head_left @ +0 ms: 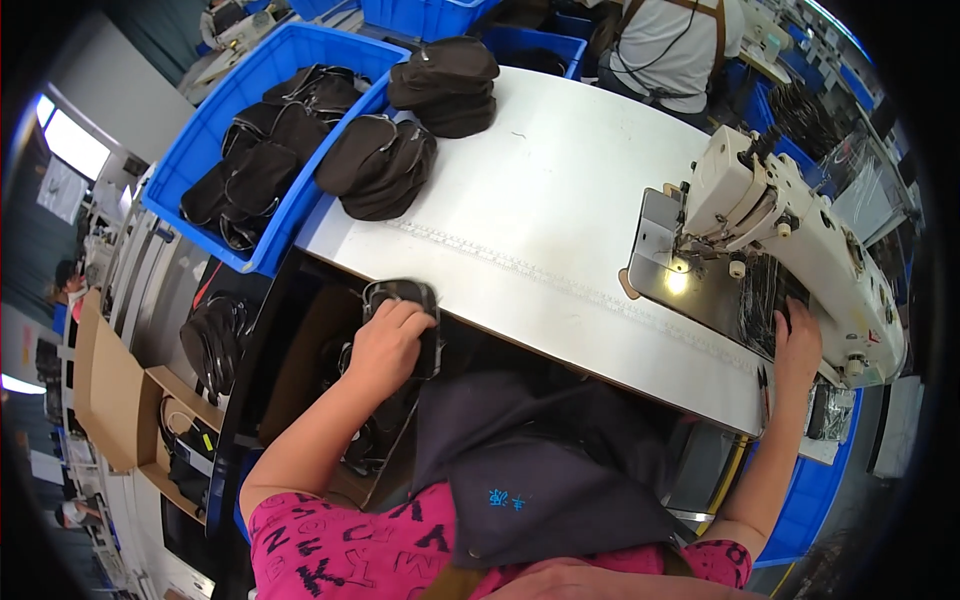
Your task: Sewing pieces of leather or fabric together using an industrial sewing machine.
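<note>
My left hand (pixel 388 348) is closed on a black fabric piece (pixel 402 292) with a pale edge, at the table's front left edge. Part of that piece is hidden under the fingers. My right hand (pixel 798 345) reaches beside the sewing machine (pixel 790 210), its fingers apart and touching a bundle of dark strips (pixel 762 305) that looks shiny, like plastic. The machine's lamp lights the metal plate below its needle. Two stacks of black fabric pieces, a nearer stack (pixel 376 168) and a farther stack (pixel 445 88), stand at the table's far left.
A blue bin (pixel 175 190) of black pieces stands left of the white table (pixel 560 160). A clear ruler strip (pixel 560 282) runs along the table. An open cardboard box (pixel 105 385) lies at left. A person (pixel 670 50) sits beyond the table. Another blue bin (pixel 815 500) is at lower right.
</note>
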